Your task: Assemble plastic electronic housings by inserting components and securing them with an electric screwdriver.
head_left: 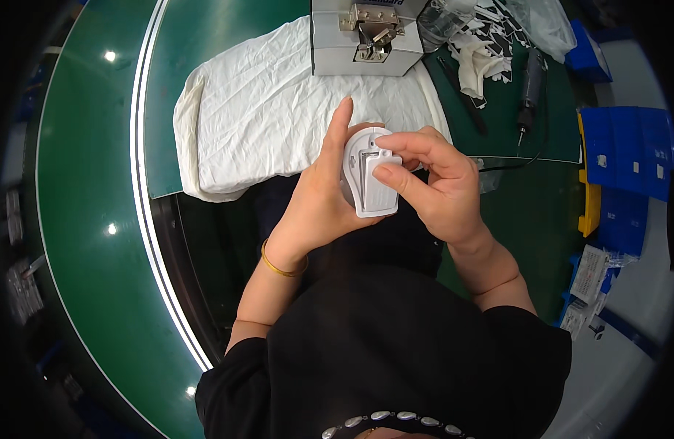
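My left hand [316, 196] wraps round a small white plastic housing [359, 192] with a rounded top, its thumb or a finger sticking up beside it. In the back of the housing is a rectangular recess. A white cover plate [382, 192] sits tilted over that recess, with a gap showing along its left side. My right hand [448, 189] pinches the upper end of the cover between thumb and index finger. The other right fingers are curled behind. What the left fingers touch under the housing is hidden.
A white cloth [256, 110] covers the bench beyond my hands. On it stands a grey-white box-like fixture [341, 55] with a metal clamp. To the right lie an electric screwdriver [529, 91], a black pen-like tool [461, 94] and scraps [491, 40]. Blue bins [622, 146] line the far right.
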{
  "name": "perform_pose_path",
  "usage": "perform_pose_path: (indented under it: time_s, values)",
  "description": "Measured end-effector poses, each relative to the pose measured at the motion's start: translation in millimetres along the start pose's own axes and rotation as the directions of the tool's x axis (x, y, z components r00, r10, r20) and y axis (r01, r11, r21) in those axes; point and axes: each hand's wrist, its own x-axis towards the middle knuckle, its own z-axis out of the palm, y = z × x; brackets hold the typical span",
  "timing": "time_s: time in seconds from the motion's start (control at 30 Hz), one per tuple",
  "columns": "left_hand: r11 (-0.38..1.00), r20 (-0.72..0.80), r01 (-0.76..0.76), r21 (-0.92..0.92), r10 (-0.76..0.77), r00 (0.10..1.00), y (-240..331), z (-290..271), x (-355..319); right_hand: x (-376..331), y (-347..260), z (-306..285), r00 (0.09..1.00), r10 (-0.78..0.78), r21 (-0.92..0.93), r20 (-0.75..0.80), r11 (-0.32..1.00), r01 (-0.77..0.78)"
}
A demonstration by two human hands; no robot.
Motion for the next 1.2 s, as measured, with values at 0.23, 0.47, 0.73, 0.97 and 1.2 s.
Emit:
perform_pose_path:
  time_s: [0.23,0.47,0.73,0.97,1.2]
  values:
    - [0.998,0.038,0.015,-0.055,-0.013,0.999,0,0,2,-5,1,-3,1.0,0.014,-0.112,-0.001,0.994,-0.014]
    - [0.999,0.024,0.006,-0.05,-0.004,1.0,-3,1,-2,4,4,-8,0.971,-0.216,-0.499,0.103,0.833,0.239]
    - [0.72,0.043,0.247,-0.649,-0.289,0.956,20,-2,0,-8,10,0,0.953,0.28,0.512,0.115,0.806,-0.298]
    - [0.829,0.066,0.268,-0.49,-0.271,0.96,23,1,-2,-14,7,2,0.964,0.259,0.49,0.066,0.833,-0.257]
    - [0.995,0.038,-0.102,-0.012,0.102,0.994,14,18,3,-8,22,-13,0.935,0.35,0.566,0.054,0.761,-0.317]
